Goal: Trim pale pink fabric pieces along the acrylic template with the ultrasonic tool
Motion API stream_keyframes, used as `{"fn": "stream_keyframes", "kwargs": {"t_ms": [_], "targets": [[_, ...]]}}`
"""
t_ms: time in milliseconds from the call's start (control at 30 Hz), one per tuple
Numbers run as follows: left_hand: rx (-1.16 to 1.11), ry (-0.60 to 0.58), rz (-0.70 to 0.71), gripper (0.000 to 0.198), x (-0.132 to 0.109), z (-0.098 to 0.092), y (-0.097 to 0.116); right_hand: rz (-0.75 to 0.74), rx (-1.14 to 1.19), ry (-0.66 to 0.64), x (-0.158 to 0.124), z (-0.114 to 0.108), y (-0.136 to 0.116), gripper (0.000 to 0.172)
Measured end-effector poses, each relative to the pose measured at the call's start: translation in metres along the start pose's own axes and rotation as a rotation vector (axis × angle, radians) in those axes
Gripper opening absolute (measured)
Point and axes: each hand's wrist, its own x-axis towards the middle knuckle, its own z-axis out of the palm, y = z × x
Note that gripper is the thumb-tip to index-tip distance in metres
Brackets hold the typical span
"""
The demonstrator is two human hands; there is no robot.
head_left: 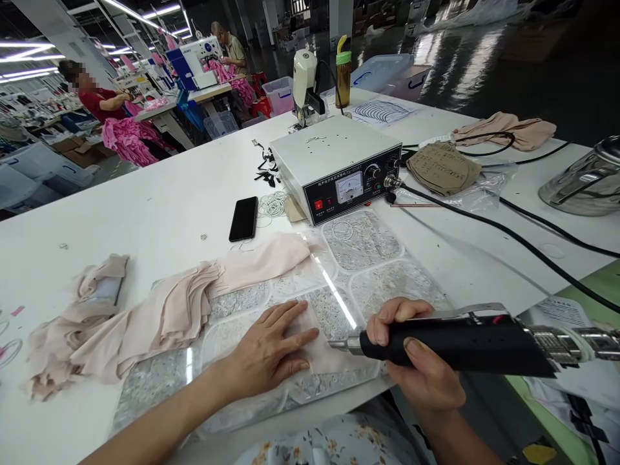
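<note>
My left hand lies flat with fingers spread on a pale pink fabric piece, pressing it to a patterned mat under a clear sheet. In my right hand is a black handheld ultrasonic welding tool, the fingers wrapped round its body. Its metal tip points left and meets or hovers just over the fabric beside my left fingertips; which of the two I cannot tell. Left of my hands lies a layered stack of pink fabric pieces, with another pink piece stretched out beyond it.
A control box with a dial stands behind the mat, its black cable running right to the tool. Nearby are a phone, a green-lidded bottle, brown templates and a glass jar. Two people work at the back left.
</note>
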Motion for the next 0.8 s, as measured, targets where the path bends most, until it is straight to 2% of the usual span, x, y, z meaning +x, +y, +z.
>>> {"fn": "stream_keyframes", "kwargs": {"t_ms": [333,800], "targets": [[-0.009,-0.014,0.002,0.043,0.001,0.001,0.001,-0.035,-0.065,0.031,0.009,-0.006,-0.002,0.013],[-0.005,0.011,0.013,0.044,0.000,0.004,0.000,-0.042,-0.058,-0.054,0.011,0.004,0.003,0.009]]}}
